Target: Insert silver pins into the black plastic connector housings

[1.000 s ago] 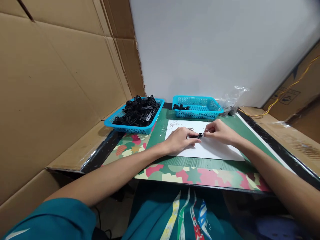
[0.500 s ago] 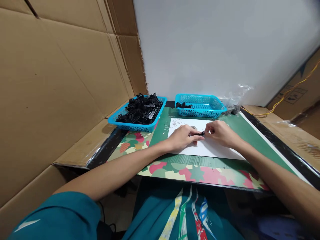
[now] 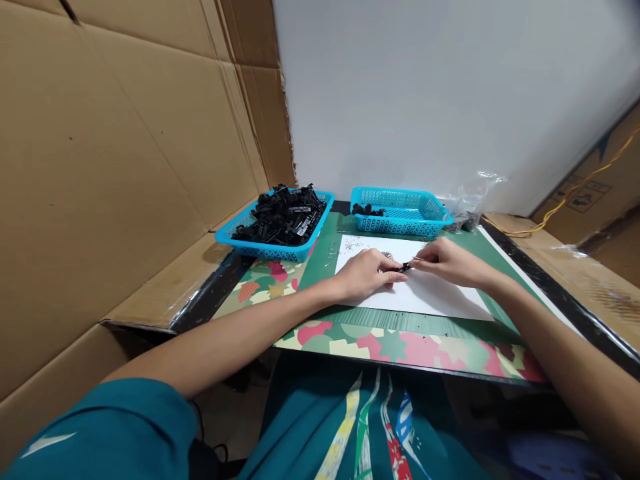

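Over a white sheet (image 3: pixel 440 297), my left hand (image 3: pixel 369 272) pinches a small black part (image 3: pixel 404 267) between thumb and fingers. Close on its right, my right hand (image 3: pixel 443 260) is closed on a thin metal piece (image 3: pixel 416 259), its fingertips beside the black part's end. A pile of tiny metal pieces (image 3: pixel 388 255) lies just behind my left hand, and more are scattered at the sheet's back left corner.
A blue basket (image 3: pixel 295 254) heaped with black parts stands at the back left. Another blue basket (image 3: pixel 425 227) holds a few black parts. Right of it lies a clear plastic bag (image 3: pixel 473 200). Cardboard (image 3: pixel 150 133) rises on the left.
My right hand has shifted slightly to the right and its fingers have changed their pose at the black part. My left hand keeps its hold almost unmoved.
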Tool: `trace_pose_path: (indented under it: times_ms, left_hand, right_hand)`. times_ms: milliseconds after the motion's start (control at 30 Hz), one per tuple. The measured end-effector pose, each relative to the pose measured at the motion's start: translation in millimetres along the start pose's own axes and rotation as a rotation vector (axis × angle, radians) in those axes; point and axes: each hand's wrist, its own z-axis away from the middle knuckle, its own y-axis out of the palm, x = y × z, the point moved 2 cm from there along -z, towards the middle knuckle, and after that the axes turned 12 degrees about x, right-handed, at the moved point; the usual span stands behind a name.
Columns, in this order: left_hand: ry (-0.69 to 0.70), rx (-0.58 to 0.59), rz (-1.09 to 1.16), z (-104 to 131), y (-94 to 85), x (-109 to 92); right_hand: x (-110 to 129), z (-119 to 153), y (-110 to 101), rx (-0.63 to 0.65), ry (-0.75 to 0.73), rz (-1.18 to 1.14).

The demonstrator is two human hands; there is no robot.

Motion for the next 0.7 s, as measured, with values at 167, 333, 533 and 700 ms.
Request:
trace_pose_path:
  times_ms: [167, 333, 533, 700]
  left_hand:
    - [-0.002, -0.024, -0.051, 1, -1.0, -3]
    - [0.011, -0.018, -0.077, 1, -0.2, -2]
    - [0.022, -0.026, -0.161, 3, 0.5, -4]
    - [0.017, -0.033, -0.184, 4, 1.0, -5]
  right_hand:
    - [-8, 3, -8, -0.229, 0.005, -0.259]
    - [-1, 2, -9, -0.356, -0.104, -0.329]
    - [-2, -4, 1, -0.216, 0.034, -0.402]
    - [-6, -6, 7, -0.179, 0.065, -0.282]
